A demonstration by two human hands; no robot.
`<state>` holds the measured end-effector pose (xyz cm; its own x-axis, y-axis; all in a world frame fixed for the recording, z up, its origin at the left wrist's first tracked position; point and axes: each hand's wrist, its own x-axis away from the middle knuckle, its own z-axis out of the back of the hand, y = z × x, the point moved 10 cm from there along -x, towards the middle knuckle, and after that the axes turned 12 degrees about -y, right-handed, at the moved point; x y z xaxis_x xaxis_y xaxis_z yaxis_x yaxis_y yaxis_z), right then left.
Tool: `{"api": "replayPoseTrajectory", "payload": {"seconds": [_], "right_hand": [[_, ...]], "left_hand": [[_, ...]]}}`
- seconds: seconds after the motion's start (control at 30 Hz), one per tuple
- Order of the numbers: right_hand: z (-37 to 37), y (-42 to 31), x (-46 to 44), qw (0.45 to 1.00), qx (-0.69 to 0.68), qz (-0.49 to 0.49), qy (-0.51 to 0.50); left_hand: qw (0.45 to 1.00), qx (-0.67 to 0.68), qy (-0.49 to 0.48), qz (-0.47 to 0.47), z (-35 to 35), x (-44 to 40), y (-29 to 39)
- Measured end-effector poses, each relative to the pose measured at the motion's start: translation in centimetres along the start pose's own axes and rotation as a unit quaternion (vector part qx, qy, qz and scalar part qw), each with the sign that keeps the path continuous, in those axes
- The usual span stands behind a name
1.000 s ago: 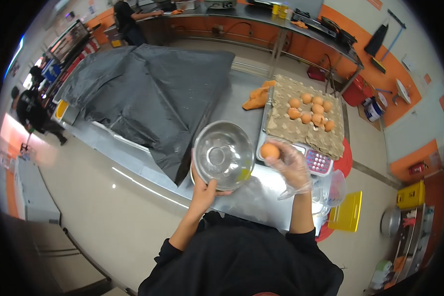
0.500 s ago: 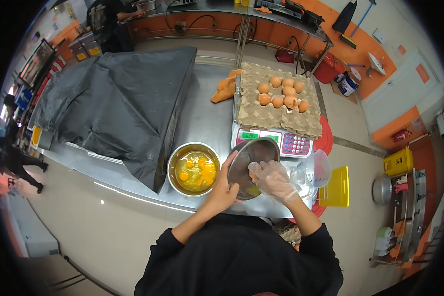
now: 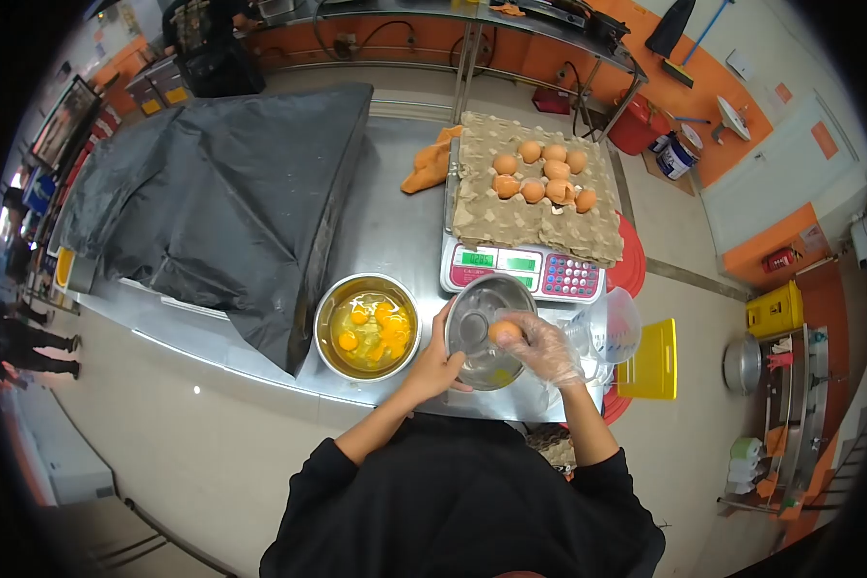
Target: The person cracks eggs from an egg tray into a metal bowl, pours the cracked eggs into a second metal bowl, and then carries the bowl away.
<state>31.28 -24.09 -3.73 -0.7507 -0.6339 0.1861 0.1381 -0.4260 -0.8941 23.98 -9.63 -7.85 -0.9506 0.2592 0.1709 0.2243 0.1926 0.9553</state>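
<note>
The right hand (image 3: 541,349), in clear plastic, pinches a smooth egg (image 3: 504,333) between its fingers over a round metal bowl (image 3: 470,302), clasped by the left hand's fingers (image 3: 441,368).

Alongside, a steel bowl (image 3: 366,377) holds glossy yolks (image 3: 391,333); beyond, a knobbly pulp tray (image 3: 484,226) sits above a scale (image 3: 520,273) on the tabletop (image 3: 383,217).

Held egg (image 3: 503,332): orange-brown
Yolks (image 3: 393,333): yellow-orange
Held bowl (image 3: 467,329): silver
Egg tray (image 3: 491,227): grey-brown
Scale (image 3: 545,279): white, pink; green displays (image 3: 477,259)
Cloth (image 3: 428,165): orange
Sheet (image 3: 217,193): black

Both forearms (image 3: 380,424) slant forward and inward, left grip (image 3: 435,362) curved, right grip (image 3: 543,351) (gloved) pinching.
</note>
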Motion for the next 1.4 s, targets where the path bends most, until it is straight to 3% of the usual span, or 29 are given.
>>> {"api": "replayPoseTrajectory", "payload": {"seconds": [0.03,0.1,0.2,0.23,0.3,0.37,0.4,0.47,0.5,0.57,0.77,0.83,0.9,1.03,1.13,1.2,1.4], "right_hand": [[0.1,0.0,0.1,1.0,0.0,-0.001,0.001],[-1.2,3.0,0.7,0.969,-0.195,-0.141,-0.048],[-2.0,6.0,1.2,0.936,-0.309,-0.157,-0.057],[-1.8,6.6,1.3,0.936,-0.311,-0.157,-0.054],[-1.8,7.1,1.3,0.931,-0.322,-0.158,-0.068],[-1.5,6.2,1.4,0.934,-0.314,-0.151,-0.077],[-1.5,5.6,1.4,0.938,-0.304,-0.143,-0.088],[-1.6,5.5,1.5,0.937,-0.302,-0.151,-0.084],[-1.4,5.5,1.6,0.938,-0.298,-0.158,-0.08],[-1.5,5.6,1.5,0.935,-0.315,-0.135,-0.093],[-1.4,4.6,1.2,0.959,-0.259,-0.071,-0.09],[-1.6,5.0,1.2,0.965,-0.237,-0.073,-0.081],[-1.1,4.3,0.7,0.984,-0.176,0.005,-0.041],[-0.8,3.5,0.8,0.993,-0.12,0.018,0.002],[-0.4,3.0,0.8,0.999,-0.028,0.029,0.028],[0.0,2.3,0.9,0.992,0.103,0.025,0.061],[-0.4,4.0,0.7,0.998,0.001,0.008,0.055]], "left_hand": [[1.0,-0.003,-0.011,0.004,-0.1,-0.5,-1.3],[1.0,-0.006,-0.025,0.009,-0.6,-0.7,-2.7],[0.996,0.013,0.033,0.081,0.0,-0.1,-3.8],[0.966,-0.201,0.049,0.157,1.0,0.6,-3.5],[0.883,-0.407,0.061,0.224,1.6,1.4,-1.8],[0.853,-0.507,0.124,-0.027,-0.1,1.5,5.2],[0.853,-0.507,0.123,-0.026,0.0,0.7,5.2],[0.902,-0.397,0.018,-0.167,-2.2,-1.5,5.8],[0.902,-0.398,0.016,-0.169,-2.2,-2.3,5.6],[0.94,-0.325,-0.068,-0.081,-2.7,-4.3,3.1],[0.946,-0.316,-0.06,-0.032,-2.0,-4.9,3.0],[0.948,-0.309,-0.055,-0.046,-2.0,-5.0,2.8],[0.95,-0.302,-0.048,-0.058,-1.8,-5.2,2.6],[0.949,-0.303,-0.056,-0.071,-1.9,-5.6,2.9],[0.95,-0.299,-0.062,-0.066,-1.9,-5.8,2.7],[0.951,-0.296,-0.062,-0.065,-1.9,-5.9,2.6],[0.962,-0.26,-0.078,-0.031,-1.3,-6.8,1.3]]}}
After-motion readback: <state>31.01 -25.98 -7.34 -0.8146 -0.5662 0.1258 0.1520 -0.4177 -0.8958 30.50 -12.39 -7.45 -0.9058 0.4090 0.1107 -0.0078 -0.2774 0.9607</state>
